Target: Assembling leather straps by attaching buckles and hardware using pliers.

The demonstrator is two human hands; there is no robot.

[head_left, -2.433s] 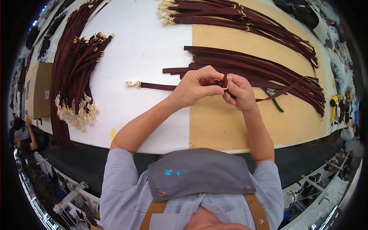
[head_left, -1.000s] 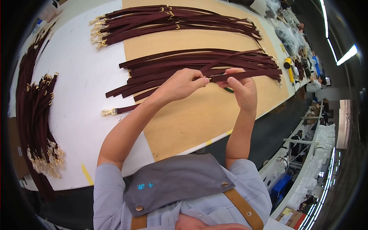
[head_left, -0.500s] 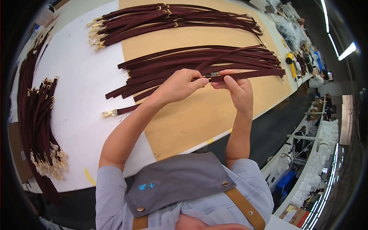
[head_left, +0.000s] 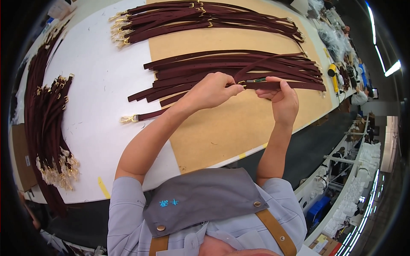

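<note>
Over the near edge of the pile of dark maroon straps (head_left: pixel 192 66), my left hand (head_left: pixel 215 90) is closed in a pinch on a maroon strap at its small gold buckle (head_left: pixel 241 83). My right hand (head_left: pixel 282 100) holds the same strap (head_left: pixel 305 85) farther right, thumb on top and fingers curled beneath. Between the hands, behind the strap, lies a small slim piece (head_left: pixel 258 80), partly green; I cannot make out its kind. A gold swivel clasp (head_left: pixel 129 118) on a strap end shows to the left of my left forearm.
A bundle of buckled maroon straps (head_left: pixel 171 23) lies at the back. More straps (head_left: pixel 47 111) with wrapped clasps hang over the table's left side. Tan board (head_left: pixel 213 138) covers part of the white table (head_left: pixel 102 98). A yellow-and-black tool (head_left: pixel 333 74) lies at the right edge.
The whole view has shifted, putting the table farther right in the picture. My right fingers have opened a little and moved slightly away from the buckle, and the green piece shows more clearly.
</note>
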